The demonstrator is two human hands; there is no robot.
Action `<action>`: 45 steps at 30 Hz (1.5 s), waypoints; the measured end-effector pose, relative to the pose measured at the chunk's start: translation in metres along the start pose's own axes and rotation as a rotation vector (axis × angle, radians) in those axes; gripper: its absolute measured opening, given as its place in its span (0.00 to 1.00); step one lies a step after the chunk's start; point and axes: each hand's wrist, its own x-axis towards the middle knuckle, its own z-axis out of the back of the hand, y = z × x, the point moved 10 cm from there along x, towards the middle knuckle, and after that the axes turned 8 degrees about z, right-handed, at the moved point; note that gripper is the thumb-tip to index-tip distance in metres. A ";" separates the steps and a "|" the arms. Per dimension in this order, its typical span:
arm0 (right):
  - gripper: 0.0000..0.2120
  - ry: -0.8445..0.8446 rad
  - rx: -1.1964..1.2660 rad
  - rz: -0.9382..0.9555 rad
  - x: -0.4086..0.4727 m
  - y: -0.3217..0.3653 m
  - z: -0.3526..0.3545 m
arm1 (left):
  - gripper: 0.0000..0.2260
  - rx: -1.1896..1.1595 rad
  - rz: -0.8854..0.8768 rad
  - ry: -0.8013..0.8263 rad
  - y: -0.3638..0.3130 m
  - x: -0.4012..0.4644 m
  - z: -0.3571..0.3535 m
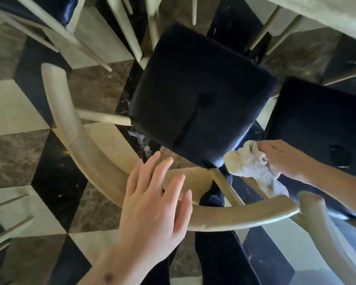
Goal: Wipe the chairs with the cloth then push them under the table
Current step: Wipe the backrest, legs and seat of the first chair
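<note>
A marble floor point(14, 112) patterned in cream, brown and black diamond tiles.

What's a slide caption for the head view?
Right hand holds cloth beside dark chair seat; open left hand over curved wooden backrest.

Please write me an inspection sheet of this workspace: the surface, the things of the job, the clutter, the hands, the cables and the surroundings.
Surface: tiled floor in cream, brown and black; a pale table edge at the upper right.
Job's things: centre chair with dark seat and curved wooden backrest; second dark-seated chair to its right; crumpled pale cloth at the near right corner of the centre seat.
Clutter: nothing seen.
Hands: left hand flat, fingers straight, over the backrest; contact cannot be told. Right hand grips the cloth.
Cables: nothing seen.
Surroundings: wooden legs of other chairs at the upper left; the person's dark trousers below.
</note>
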 end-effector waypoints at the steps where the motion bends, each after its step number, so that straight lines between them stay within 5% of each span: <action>1: 0.18 0.099 -0.005 0.038 -0.003 -0.006 -0.008 | 0.16 -0.017 0.009 -0.010 -0.023 -0.004 -0.011; 9: 0.19 0.452 0.180 0.215 0.003 0.003 -0.066 | 0.12 0.027 0.152 -0.098 -0.086 -0.007 -0.044; 13: 0.18 0.596 0.030 0.534 -0.005 0.023 -0.107 | 0.11 0.036 0.202 -0.144 -0.087 -0.003 -0.047; 18: 0.22 0.466 0.028 0.766 0.004 0.016 -0.115 | 0.14 0.063 0.227 -0.176 -0.086 -0.004 -0.047; 31: 0.18 0.320 0.150 0.515 0.071 -0.061 -0.136 | 0.22 0.129 0.211 -0.160 -0.089 -0.003 -0.055; 40: 0.19 0.973 0.228 0.482 -0.010 0.033 -0.138 | 0.22 0.166 0.206 -0.143 -0.086 -0.001 -0.053; 45: 0.19 0.697 0.210 0.687 -0.010 0.034 -0.120 | 0.21 0.158 0.205 -0.187 -0.086 -0.004 -0.050</action>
